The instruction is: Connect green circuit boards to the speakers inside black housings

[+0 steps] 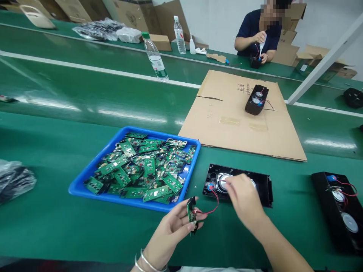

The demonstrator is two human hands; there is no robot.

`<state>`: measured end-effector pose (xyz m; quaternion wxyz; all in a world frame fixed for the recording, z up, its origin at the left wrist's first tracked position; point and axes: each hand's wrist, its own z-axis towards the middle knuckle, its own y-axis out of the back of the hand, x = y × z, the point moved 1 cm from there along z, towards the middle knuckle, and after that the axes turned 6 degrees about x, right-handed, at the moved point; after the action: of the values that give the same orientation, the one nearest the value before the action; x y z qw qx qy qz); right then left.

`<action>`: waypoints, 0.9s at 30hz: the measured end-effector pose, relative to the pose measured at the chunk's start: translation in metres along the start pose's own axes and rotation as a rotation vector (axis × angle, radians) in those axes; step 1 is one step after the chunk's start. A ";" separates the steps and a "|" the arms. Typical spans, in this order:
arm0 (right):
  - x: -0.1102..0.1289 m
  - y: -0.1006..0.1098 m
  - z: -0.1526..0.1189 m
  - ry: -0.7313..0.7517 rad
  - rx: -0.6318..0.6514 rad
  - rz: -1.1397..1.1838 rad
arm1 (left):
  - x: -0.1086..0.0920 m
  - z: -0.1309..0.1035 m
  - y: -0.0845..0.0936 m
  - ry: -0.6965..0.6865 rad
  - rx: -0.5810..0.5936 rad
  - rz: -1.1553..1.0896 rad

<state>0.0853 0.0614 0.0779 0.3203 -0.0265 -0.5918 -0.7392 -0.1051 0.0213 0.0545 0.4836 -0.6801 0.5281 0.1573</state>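
Note:
My left hand (177, 223) holds a small green circuit board (191, 213) on edge between thumb and fingers. A red and black wire (214, 206) runs from this board to a blue part (210, 187) inside an open black speaker housing (263, 189) on the table. Over that housing is my right hand (245, 196), its thumb and fingers pinched at a thin reddish wire (222, 181) by the round silver speaker (222, 187). The hand partly covers a second speaker there.
Left of the housing, a blue tray (76, 190) holds many circuit boards. Another black housing (326, 211) stands at right. Beyond lies a cardboard sheet (210, 109) with a black housing (256, 100) on it. A green-capped bottle (155, 60) stands behind the tray. Across, a person (255, 37) works.

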 end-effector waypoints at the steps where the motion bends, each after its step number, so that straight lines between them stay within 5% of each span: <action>1: -0.010 0.003 0.002 -0.053 0.048 -0.021 | 0.002 0.000 -0.001 0.038 0.043 0.036; 5: -0.030 -0.007 0.013 -0.028 0.252 -0.057 | 0.010 0.004 -0.010 0.035 0.149 0.208; 10: -0.034 -0.015 0.013 -0.035 0.271 -0.090 | 0.019 0.011 -0.031 -0.009 0.212 0.230; 15: -0.042 0.005 0.008 -0.070 0.300 -0.022 | 0.010 0.020 -0.049 -0.045 0.132 0.270; 22: -0.030 -0.013 0.024 -0.088 0.367 -0.012 | -0.001 0.020 -0.056 -0.018 0.110 0.340; 27: -0.053 0.013 0.011 -0.209 0.362 0.214 | 0.000 0.023 -0.060 -0.043 0.089 0.281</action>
<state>0.1297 0.0936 0.0701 0.3334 -0.1074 -0.7384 -0.5762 -0.0463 0.0389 0.0724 0.4978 -0.5737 0.6141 0.2144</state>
